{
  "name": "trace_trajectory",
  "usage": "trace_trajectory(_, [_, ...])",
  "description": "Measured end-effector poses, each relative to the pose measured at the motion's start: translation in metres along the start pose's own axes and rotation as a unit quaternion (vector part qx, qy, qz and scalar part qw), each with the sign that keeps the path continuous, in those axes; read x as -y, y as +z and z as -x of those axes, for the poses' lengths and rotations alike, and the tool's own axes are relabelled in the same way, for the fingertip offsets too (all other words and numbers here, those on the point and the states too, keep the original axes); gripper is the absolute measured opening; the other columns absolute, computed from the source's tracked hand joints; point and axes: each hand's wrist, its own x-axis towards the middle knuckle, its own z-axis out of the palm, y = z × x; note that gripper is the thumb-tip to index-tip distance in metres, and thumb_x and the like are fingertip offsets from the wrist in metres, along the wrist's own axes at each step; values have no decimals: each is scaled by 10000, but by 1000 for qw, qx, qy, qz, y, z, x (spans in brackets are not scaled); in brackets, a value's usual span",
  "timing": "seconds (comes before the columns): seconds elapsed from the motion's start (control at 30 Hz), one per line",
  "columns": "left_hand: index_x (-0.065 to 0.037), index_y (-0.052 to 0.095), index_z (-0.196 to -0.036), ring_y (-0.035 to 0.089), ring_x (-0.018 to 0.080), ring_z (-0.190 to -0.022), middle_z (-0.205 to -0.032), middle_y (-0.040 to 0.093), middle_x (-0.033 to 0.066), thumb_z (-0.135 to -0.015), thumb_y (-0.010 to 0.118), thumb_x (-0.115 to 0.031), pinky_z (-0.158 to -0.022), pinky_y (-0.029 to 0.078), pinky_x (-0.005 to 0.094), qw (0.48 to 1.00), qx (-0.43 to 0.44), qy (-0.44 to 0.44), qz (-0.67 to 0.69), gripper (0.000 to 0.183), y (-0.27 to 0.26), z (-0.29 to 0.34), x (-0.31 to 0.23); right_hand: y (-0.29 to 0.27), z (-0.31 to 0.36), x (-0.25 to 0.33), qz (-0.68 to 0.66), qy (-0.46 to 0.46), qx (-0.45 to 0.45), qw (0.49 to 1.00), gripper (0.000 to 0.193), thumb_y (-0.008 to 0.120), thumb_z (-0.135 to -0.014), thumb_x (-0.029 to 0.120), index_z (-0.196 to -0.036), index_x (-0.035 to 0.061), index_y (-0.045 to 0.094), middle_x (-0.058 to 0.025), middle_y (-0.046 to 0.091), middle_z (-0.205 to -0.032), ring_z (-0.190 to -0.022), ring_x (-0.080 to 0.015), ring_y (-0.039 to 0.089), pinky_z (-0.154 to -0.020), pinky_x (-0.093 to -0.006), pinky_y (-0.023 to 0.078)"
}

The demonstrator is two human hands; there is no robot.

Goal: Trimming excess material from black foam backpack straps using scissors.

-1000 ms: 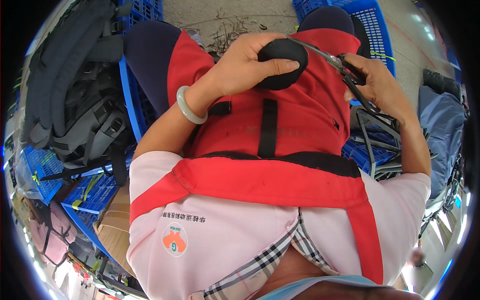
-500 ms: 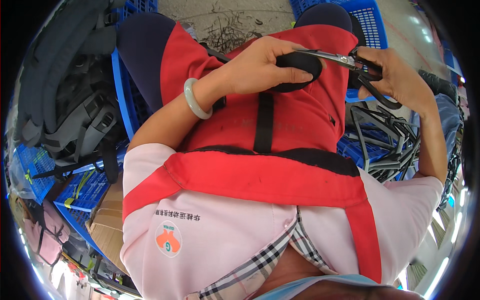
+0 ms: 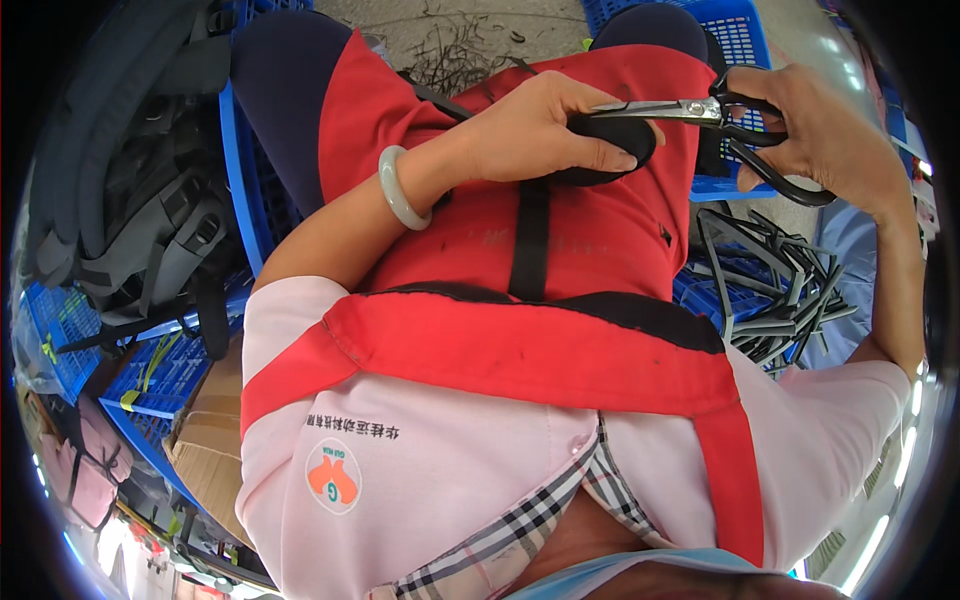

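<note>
Over the lap of my red apron (image 3: 450, 270), my left hand (image 3: 530, 130) is closed around a rounded black padded piece (image 3: 628, 138), thumb on top. A black strap (image 3: 530, 245) lies on the apron just below it. Metal scissors (image 3: 665, 111) with black handles are in my right hand (image 3: 840, 135), its fingers around the loops. Their blades reach left across the upper edge of the black piece, tips at the fingers of my left hand. The blades look nearly together; whether anything lies between them is hidden.
Black and grey backpacks or straps (image 3: 160, 230) are piled at the left beside blue plastic crates (image 3: 240, 170). Another blue crate (image 3: 740, 40) stands at the far right. Several grey-black frame pieces (image 3: 770, 280) lie at my right. Black scraps (image 3: 450, 55) litter the floor.
My right hand has shifted right and the scissors sit more level, with more of the blades showing. My left hand and the black piece have moved slightly right.
</note>
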Motion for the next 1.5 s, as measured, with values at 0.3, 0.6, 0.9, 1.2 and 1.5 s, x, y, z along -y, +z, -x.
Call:
trace_trajectory(0.3, [11,686,-981,531,32,-720,-778,628,-25,-822,727,-131,-654,442,204,999,-25,19,14,216,4,0,3,-14,-8,21,128,77,43,988,505,856,-557,150,-909,-18,535,-129,410,-646,-593,-263,428,-570,-359,361])
trace_trajectory(0.6, [18,679,-915,495,28,-650,-714,594,-36,-803,744,-137,-599,412,202,998,-33,-40,-31,202,-3,-1,-7,-25,-13,26,271,-178,-124,938,564,846,-538,285,-929,-11,567,-161,497,-764,-740,-316,512,-637,-398,383])
trace_trajectory(0.9, [-16,660,-900,565,111,-592,-722,622,31,-884,657,-129,-579,462,241,954,-292,74,10,114,-27,44,-18,-9,-11,-20,60,40,-107,992,537,809,-641,370,-907,-2,529,-109,356,-654,-598,-227,361,-558,-360,324])
trace_trajectory(1.2, [-31,570,-1149,643,215,-999,-1116,637,101,-948,555,-149,-911,529,388,809,-211,37,547,233,-28,10,-15,83,-28,-16,-80,-29,-331,940,423,757,-740,351,-981,50,583,-200,586,-752,-684,-404,544,-593,-418,426])
trace_trajectory(1.5, [-36,599,-1032,646,185,-927,-976,644,58,-805,662,78,-860,540,331,917,-272,113,268,261,-46,12,-16,145,-60,2,-382,-40,-241,891,632,829,-673,367,-1093,21,507,-109,548,-714,-626,-231,517,-614,-331,436])
